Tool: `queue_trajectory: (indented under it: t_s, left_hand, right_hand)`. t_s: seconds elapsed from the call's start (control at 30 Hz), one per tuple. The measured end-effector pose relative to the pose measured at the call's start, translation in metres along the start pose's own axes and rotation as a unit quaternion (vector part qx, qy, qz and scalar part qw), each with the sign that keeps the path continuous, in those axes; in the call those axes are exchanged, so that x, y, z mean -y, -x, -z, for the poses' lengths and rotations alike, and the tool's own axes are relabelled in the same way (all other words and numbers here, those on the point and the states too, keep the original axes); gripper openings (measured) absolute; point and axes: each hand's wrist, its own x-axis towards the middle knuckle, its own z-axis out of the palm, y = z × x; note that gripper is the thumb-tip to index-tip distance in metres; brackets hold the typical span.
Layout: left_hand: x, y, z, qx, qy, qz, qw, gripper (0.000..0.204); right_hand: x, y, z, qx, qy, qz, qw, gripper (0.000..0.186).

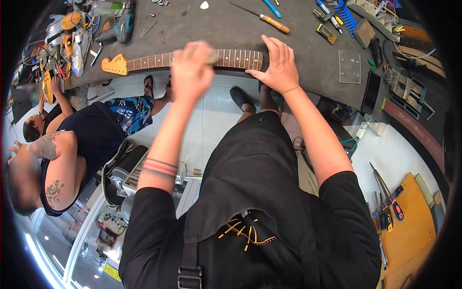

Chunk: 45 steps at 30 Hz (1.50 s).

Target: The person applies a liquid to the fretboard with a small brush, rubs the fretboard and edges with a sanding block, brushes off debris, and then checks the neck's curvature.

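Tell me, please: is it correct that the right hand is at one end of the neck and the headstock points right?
Not quite: the head view shows the headstock pointing left; the right hand is indeed at one end of the neck.

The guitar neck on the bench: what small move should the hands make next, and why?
Probably a light stroke of the left hand along the guitar neck toward the headstock, with the right hand bracing the opposite end. The left hand is motion-blurred over the fretted face, and the right sits spread around that end, seemingly steadying it.
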Motion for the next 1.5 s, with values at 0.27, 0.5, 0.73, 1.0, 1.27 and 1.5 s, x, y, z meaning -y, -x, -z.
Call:
queue_trajectory:
  t_s: [0.27,0.5,0.73,1.0,1.27,1.5]
  left_hand:
    - [-0.026,-0.027,-0.004,0.070,0.039,-0.079,0.994,0.056]
    - [-0.098,-0.043,-0.034,0.068,0.065,-0.091,0.991,0.055]
    - [-0.065,-0.034,-0.018,0.039,0.018,-0.044,0.998,0.054]
    - [-0.007,-0.007,-0.004,0.012,-0.010,-0.001,1.000,0.055]
    - [-0.016,0.010,-0.028,-0.065,-0.096,0.106,0.988,0.050]
    - [0.037,0.025,0.012,-0.061,-0.132,0.054,0.988,0.048]
  right_hand:
    - [0.001,0.001,0.000,-0.007,-0.005,-0.004,1.000,0.123]
    - [-0.009,0.001,-0.012,-0.014,0.017,0.006,1.000,0.117]
    - [0.001,-0.001,0.000,0.007,-0.022,-0.010,1.000,0.119]
    - [0.000,0.000,0.000,0.004,-0.011,-0.021,1.000,0.117]
    - [0.014,-0.014,0.009,0.039,0.038,0.020,0.998,0.080]
    - [0.017,-0.010,0.011,0.041,0.052,0.023,0.998,0.071]
